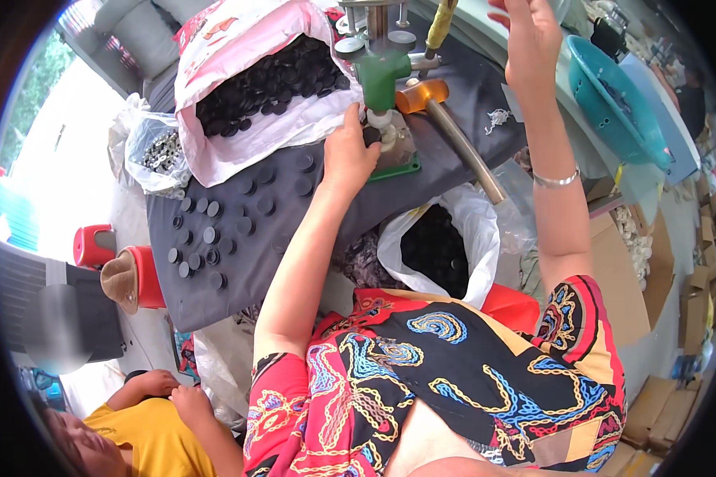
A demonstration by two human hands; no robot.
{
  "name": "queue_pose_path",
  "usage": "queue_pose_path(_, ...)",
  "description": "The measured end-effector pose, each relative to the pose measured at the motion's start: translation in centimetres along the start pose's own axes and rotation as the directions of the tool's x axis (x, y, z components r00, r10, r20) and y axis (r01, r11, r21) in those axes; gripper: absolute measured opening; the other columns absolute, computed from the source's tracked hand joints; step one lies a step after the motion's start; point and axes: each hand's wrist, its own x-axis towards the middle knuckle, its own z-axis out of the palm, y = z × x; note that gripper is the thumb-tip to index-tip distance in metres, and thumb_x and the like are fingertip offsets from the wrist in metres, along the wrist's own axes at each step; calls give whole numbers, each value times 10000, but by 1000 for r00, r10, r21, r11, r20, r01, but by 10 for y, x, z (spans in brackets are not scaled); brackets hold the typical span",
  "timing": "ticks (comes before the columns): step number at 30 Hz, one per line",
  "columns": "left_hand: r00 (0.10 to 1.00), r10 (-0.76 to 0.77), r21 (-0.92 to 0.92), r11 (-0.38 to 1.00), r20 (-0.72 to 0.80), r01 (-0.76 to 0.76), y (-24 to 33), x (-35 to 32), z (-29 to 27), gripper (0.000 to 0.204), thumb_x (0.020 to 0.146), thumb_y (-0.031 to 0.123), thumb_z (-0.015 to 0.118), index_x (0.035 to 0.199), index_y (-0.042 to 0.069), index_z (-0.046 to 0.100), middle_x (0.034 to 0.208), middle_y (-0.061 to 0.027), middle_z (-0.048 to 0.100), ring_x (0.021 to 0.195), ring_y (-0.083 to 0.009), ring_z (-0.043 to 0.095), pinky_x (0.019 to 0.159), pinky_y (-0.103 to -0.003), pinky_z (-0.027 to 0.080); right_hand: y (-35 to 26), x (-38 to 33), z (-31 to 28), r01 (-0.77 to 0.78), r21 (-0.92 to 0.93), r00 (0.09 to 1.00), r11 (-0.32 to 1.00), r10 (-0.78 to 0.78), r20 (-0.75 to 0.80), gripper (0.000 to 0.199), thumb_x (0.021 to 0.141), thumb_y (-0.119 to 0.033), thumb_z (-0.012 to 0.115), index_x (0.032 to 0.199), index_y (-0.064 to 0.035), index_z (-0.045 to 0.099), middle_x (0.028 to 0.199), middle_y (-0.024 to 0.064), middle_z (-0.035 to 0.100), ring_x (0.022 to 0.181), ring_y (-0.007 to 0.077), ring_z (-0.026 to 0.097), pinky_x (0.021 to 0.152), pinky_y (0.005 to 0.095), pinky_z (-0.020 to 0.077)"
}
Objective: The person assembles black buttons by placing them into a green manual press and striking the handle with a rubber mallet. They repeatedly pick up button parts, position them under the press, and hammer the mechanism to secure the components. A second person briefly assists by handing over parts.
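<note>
My left hand (348, 159) is at the base of a green hand press (380, 79). Its fingers close around a black round cap (371, 136) beside the press's white tip. My right hand (531, 48) is raised at the upper right, partly cut off by the top edge; its visible fingers are apart with nothing in them. It is apart from a yellow-wrapped lever (441, 29) on the press. A mallet (461, 147) with an amber head lies right of the press. Several loose black caps (211, 235) are spread over the dark cloth-covered table (294, 238).
A pink-white sack (294, 135) full of black caps lies open behind my left hand. Small metal parts fill a clear bag (161, 151) at the left. Below the table edge hangs a white bag (485, 238) of black pieces. A person in yellow (167, 433) sits lower left; a teal basin (612, 103) stands right.
</note>
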Motion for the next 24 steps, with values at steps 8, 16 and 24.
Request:
queue_pose_path(8, 994, -55, -88, 995, -92, 47, -16, 4, 19, 756, 649, 102, 765, 1304, -15, 407, 995, -201, 649, 951, -359, 616, 816, -424, 483, -31, 41, 60, -249, 328, 958, 911, 182, 224, 337, 938, -367, 540, 964, -38, 607, 788, 48, 602, 659, 139, 584, 578, 269, 486)
queue_pose_path(16, 993, -94, -217, 973, -69, 77, -22, 8, 28, 744, 638, 98, 792, 1277, -27, 435, 1082, -206, 650, 993, -333, 638, 856, -382, 485, -28, 28, 48, -218, 401, 965, 890, 134, 228, 161, 878, -159, 506, 830, -20, 570, 649, 33, 524, 543, 132, 503, 499, 271, 446)
queue_pose_path(24, 996, -72, -255, 965, -57, 55, -21, 9, 25, 804, 654, 73, 773, 1349, -13, 377, 1087, -190, 656, 980, -276, 653, 867, -344, 493, -40, -53, -1, 52, 207, 944, 977, -116, 309, 193, 851, -41, 444, 861, 49, 616, 720, 80, 589, 677, 138, 560, 667, 252, 469)
